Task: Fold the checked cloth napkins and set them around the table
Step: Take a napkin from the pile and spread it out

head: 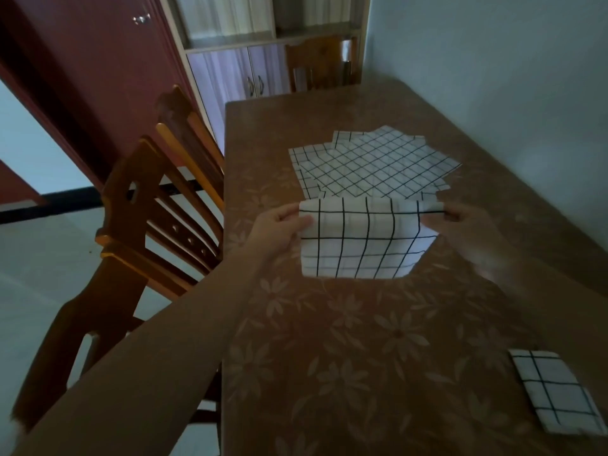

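Observation:
A white napkin with black checks [358, 240] hangs folded over between my hands, just above the brown flowered table [345, 340]. My left hand [279, 227] pinches its upper left corner. My right hand [460, 218] pinches the upper right corner and looks blurred. Behind the held napkin, a loose pile of unfolded checked napkins [371, 162] lies spread flat on the table. One folded checked napkin [556, 390] rests at the near right edge of the table.
A wooden chair [158, 218] stands tight against the table's left side. Another chair [322, 64] sits at the far end, with a cupboard [237, 70] behind it. A pale wall [493, 60] runs along the table's right side.

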{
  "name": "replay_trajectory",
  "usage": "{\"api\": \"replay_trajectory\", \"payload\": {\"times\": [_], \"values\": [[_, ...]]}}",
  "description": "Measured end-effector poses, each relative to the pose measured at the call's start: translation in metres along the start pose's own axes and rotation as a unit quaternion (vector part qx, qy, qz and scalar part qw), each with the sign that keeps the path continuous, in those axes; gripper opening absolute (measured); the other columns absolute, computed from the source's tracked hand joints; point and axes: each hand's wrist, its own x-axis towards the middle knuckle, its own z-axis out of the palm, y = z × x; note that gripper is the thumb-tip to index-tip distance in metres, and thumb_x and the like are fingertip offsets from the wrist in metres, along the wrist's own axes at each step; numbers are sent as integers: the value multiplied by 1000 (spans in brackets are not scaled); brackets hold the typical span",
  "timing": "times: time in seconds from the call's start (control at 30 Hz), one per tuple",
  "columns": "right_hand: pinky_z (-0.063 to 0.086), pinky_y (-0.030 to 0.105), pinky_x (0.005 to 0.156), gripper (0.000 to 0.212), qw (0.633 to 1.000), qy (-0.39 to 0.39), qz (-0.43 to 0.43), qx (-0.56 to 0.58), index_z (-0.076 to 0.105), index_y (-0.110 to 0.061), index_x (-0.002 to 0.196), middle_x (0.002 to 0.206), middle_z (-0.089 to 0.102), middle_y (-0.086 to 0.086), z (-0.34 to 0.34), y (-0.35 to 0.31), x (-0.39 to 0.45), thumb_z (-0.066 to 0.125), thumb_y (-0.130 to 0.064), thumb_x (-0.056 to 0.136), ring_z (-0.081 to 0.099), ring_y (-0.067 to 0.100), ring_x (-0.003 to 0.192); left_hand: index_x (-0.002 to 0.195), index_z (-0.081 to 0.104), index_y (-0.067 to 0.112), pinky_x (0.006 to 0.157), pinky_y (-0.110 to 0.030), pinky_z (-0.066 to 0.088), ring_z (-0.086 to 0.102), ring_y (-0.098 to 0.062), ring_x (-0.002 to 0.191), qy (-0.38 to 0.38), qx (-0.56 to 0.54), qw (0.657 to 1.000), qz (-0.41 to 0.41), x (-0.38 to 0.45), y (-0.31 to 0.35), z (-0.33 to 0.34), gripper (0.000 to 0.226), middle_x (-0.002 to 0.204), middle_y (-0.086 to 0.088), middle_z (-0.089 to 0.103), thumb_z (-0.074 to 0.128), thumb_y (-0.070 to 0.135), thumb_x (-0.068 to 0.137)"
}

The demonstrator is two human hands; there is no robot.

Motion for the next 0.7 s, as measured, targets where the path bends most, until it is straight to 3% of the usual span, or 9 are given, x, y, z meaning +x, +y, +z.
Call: {"api": "replay_trajectory", "payload": {"times": [0.1,0.17,0.23,0.33,0.43,0.5,0.57,0.63,0.7], "values": [[56,33,84,12,998,49,-36,-4,73,-24,97,91,73,1,-6,-11,-3,72,-19,86,69,14,84,99,69,20,57,-17,55,69,-5,64,4,-7,999,41,-4,14,3,17,75,7,74,67,6,89],[57,42,83,12,999,39,-29,6,74,-21,97,92,74,12,-9,-8,-8,72,-17,86,71,26,85,96,72,12,68,-27,60,71,-15,74,7,-12,999,40,-9,11,4,9,84,-3,75,70,10,88],[56,38,74,12,1000,14,3,-1,74,-17,97,91,73,14,-9,9,-18,71,-15,85,69,26,77,91,73,7,77,-35,59,67,-21,76,11,-10,1000,14,-15,-6,5,17,83,-9,73,72,23,87],[52,27,69,21,992,-69,103,-31,68,-10,103,91,72,11,0,55,-40,70,-20,86,68,18,76,78,73,13,80,-40,58,66,-25,77,7,20,998,-55,-28,-54,8,23,83,-16,72,69,33,89],[53,32,76,34,958,-134,255,20,55,-10,110,102,68,11,18,102,-68,69,-29,86,71,21,85,82,70,15,64,-24,57,67,-17,72,-43,117,980,-154,-40,-116,8,21,81,-8,70,67,34,91],[54,38,80,36,934,-132,333,8,50,-16,106,93,64,8,29,126,-84,69,-39,86,70,22,78,90,67,17,65,-24,57,71,-14,78,-88,145,958,-231,-51,-151,8,18,92,-5,72,66,35,91],[50,30,63,39,918,-160,355,-73,56,-16,104,69,57,8,36,145,-94,63,-50,86,58,14,57,90,64,20,65,-24,58,71,-10,72,-118,191,941,-253,-62,-171,7,16,92,-2,71,64,36,93],[28,22,43,40,909,-187,352,-121,61,-17,101,48,37,-2,38,156,-97,56,-55,89,32,10,41,87,62,20,57,-19,54,66,-7,60,-118,235,935,-239,-67,-181,5,20,86,-2,67,61,38,94],[17,22,43,44,918,-157,347,-109,63,-12,100,46,26,-6,41,160,-95,56,-54,91,21,10,40,87,64,18,51,-18,46,57,-7,54,-111,269,933,-213,-67,-183,3,25,78,-1,63,59,42,95]]}}
